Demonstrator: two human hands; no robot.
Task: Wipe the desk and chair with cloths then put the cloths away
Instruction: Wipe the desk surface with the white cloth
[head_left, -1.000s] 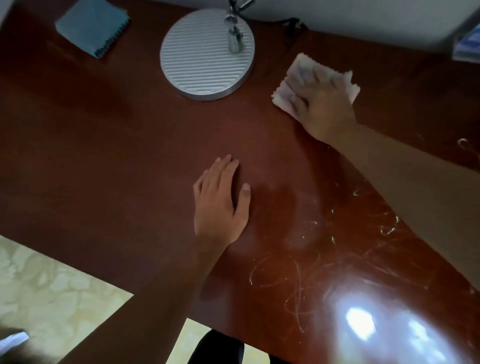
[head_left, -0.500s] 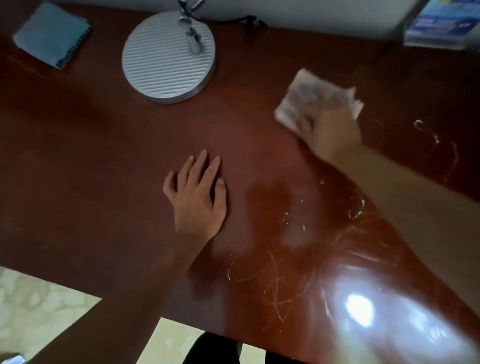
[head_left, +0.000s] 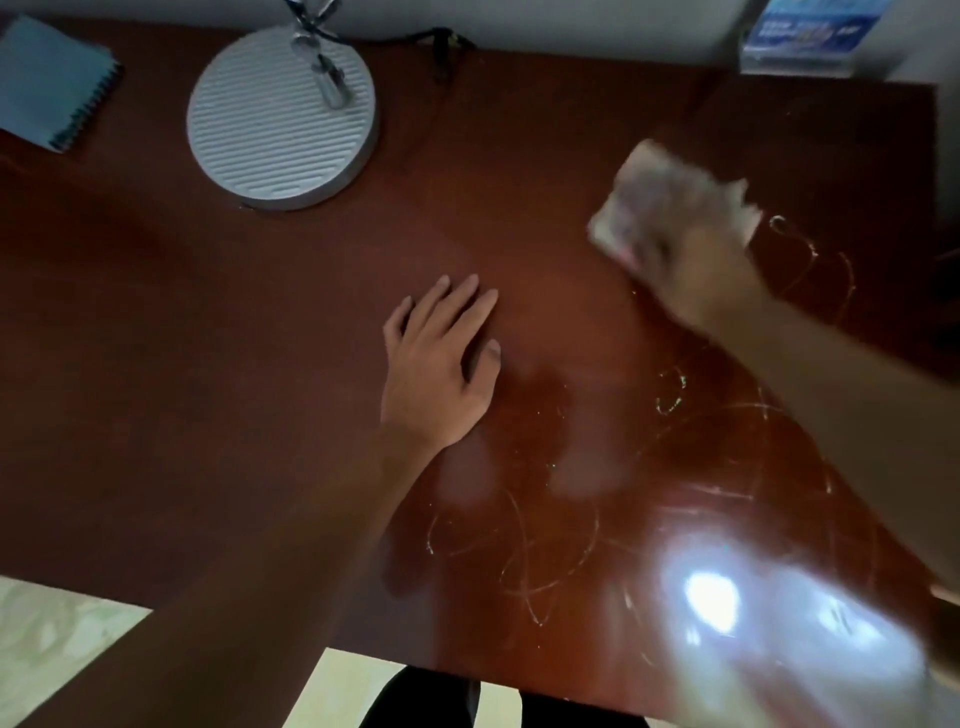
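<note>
Right hand (head_left: 696, 260), blurred, presses white cloth (head_left: 649, 192) on bench (head_left: 208, 364) nr right edge; finger grip unclear. Left hand (head_left: 436, 374) flat mid-bench, fingers (head_left: 457, 306) straight, together.

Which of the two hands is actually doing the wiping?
The right hand: it presses a pale cloth against the desk and is motion-blurred. The left hand lies flat and bare on the wood.

lamp base (head_left: 283, 117) behind left hand (head_left: 436, 371), cloth (head_left: 649, 192) right
</note>
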